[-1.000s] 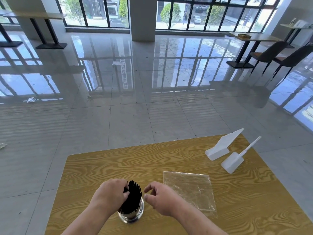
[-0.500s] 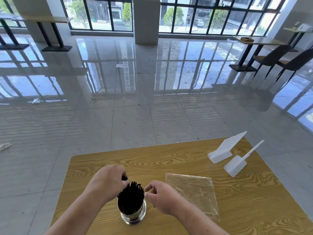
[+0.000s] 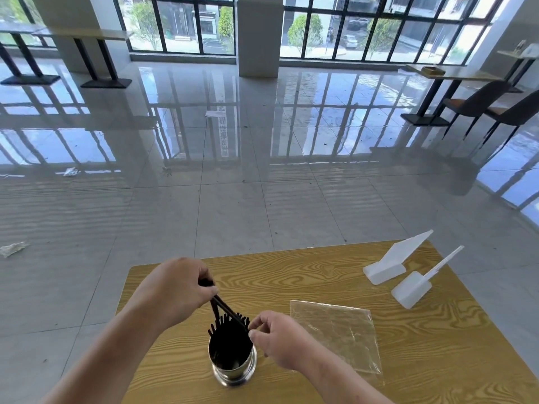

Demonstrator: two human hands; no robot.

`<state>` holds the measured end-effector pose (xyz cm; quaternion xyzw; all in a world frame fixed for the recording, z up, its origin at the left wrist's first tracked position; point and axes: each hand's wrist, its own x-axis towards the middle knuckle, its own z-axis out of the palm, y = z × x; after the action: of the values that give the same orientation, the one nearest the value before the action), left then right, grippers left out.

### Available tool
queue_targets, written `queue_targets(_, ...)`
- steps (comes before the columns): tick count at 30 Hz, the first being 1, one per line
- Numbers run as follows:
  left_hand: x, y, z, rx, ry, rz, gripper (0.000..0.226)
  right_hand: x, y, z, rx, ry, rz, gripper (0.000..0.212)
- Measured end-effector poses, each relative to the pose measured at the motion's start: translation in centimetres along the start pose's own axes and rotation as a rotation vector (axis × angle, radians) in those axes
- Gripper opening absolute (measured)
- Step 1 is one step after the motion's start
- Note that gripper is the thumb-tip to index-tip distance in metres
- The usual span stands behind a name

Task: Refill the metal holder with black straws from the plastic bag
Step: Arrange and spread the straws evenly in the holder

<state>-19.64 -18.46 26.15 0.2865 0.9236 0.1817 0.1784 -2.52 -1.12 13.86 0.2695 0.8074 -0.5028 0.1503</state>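
Feeding the last few straws home is the step we judge to be in hand. At lower left of centre our left hand (image 3: 175, 290) is closed in a pinch on a small group of black straws (image 3: 223, 309), their upper ends tucked in the fist and their lower ends slanting down to the right into the bundle. Just right of it, low in the frame, the metal holder (image 3: 233, 365) stands upright on the bench (image 3: 320, 269), already packed with straws along its far side, with dark room left at the near side. Our right hand (image 3: 280, 342) sits at the holder's right rim, thumb and forefinger pressed together at the straw tips; whether they actually grip a straw we cannot tell. To do this well, we think we should tip the pinched straws closer to upright, aim them at the open near side, and use the right hand to steady the rim so nothing springs out. Further right the plastic bag (image 3: 335, 330) lies flat and looks emptied. Toward the right edge two white plastic scoops (image 3: 408, 275) rest on the wood-grain top. Beyond it stretches a glossy tiled floor (image 3: 233, 199), with scraps of litter at left, tall windows across the top, and other tables and chairs at upper right.
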Motion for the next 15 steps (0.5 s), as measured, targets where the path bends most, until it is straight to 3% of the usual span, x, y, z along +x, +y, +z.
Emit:
queue_targets(11, -0.3, -1.3, -1.1, -0.172, 0.19, 0.026, 0.018, 0.1, -0.5, -0.4, 0.11, 0.003, 0.006, 0.013)
queue_targets(15, 0.3, -2.6, -0.2, -0.426, 0.247, 0.012, 0.016, 0.0, -0.7, -0.3, 0.15, -0.039, 0.024, 0.018)
